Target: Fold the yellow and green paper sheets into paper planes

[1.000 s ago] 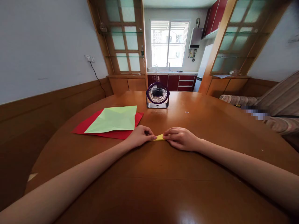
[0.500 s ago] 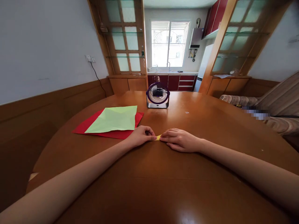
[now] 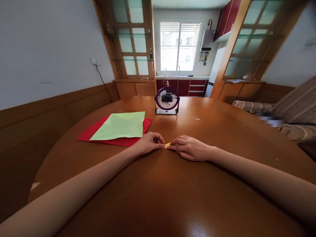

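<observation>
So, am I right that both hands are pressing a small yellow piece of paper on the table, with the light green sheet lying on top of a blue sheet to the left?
Not quite: in the head view the light green sheet lies on a red sheet, not blue. The left hand and right hand do press the yellow paper on the table.

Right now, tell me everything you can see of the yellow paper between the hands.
Only a small sliver of the yellow paper shows, a thin, flat folded piece, bright yellow, lying on the brown wooden table. The left hand presses on its left end and the right hand on its right end, fingertips nearly meeting over it, so most of it is hidden. Its full shape and folds cannot be made out. It lies apart from the green and red sheets.
</observation>
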Demonstrator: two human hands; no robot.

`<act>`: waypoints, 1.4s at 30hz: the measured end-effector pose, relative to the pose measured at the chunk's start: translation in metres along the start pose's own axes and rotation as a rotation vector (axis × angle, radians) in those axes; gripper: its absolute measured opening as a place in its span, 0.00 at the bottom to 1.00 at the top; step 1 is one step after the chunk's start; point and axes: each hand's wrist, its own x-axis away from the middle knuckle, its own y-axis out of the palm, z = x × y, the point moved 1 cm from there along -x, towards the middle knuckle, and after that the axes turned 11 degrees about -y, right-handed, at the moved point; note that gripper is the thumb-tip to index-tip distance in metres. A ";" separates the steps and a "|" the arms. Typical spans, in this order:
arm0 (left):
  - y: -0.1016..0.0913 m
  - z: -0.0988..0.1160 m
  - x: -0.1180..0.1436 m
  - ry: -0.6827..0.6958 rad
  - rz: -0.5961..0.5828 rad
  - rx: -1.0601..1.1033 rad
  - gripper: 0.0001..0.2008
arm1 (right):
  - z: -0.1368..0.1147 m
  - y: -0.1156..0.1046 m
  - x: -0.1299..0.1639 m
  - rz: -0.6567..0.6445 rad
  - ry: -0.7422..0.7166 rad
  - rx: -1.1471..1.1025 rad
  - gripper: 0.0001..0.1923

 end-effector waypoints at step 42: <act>-0.020 0.011 0.010 0.125 -0.134 -0.171 0.13 | -0.003 -0.001 0.007 0.106 0.101 -0.170 0.19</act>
